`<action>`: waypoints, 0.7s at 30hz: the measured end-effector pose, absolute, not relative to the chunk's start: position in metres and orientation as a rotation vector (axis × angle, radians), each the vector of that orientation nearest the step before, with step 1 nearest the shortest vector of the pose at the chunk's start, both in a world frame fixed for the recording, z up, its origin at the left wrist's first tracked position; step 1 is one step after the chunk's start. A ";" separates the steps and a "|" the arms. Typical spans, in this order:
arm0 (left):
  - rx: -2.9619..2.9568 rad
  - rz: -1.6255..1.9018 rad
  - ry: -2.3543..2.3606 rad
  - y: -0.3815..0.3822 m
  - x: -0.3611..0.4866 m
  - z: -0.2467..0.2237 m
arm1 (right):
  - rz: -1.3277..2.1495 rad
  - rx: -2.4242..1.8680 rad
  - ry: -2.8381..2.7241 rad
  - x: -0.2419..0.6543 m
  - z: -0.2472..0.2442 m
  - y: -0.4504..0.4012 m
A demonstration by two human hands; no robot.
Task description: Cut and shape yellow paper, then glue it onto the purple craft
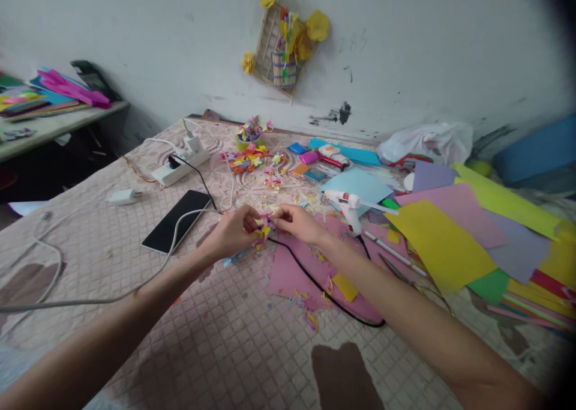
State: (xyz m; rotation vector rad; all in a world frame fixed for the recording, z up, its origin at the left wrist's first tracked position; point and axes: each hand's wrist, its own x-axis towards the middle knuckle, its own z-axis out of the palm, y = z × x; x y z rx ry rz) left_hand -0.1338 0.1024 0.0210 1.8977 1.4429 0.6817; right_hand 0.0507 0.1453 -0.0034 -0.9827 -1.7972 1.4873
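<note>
Small pink and yellow paper flowers [264,229] are bunched between my two hands above the middle of the table. My left hand [234,232] is closed on them from the left, fingers curled. From the other side, my right hand [297,223] pinches at their edge; what lies between its fingertips is too small to make out. A white hot glue gun [350,209] rests just right of my right hand, and its black cord passes under my right forearm. Beneath the hands lies a pink paper sheet [288,269] strewn with paper scraps.
A phone [176,221] and a power strip [182,167] lie left, with a white cable crossing my left forearm. Coloured paper sheets [445,242] spread at right near scissors [396,269]. Behind stand a small pot of paper flowers [251,135] and a plastic bag [427,143].
</note>
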 end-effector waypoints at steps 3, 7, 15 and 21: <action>1.899 0.684 1.447 0.101 -0.133 0.022 | 1.476 -0.983 -1.796 0.051 -0.005 0.146; 1.902 0.678 1.457 0.100 -0.133 0.023 | 1.467 -0.979 -1.798 0.051 -0.006 0.147; 1.937 0.644 1.432 0.099 -0.135 0.023 | 1.464 -0.969 -1.809 0.051 -0.006 0.147; 1.930 0.641 1.429 0.099 -0.134 0.023 | 1.470 -0.958 -1.801 0.051 -0.005 0.146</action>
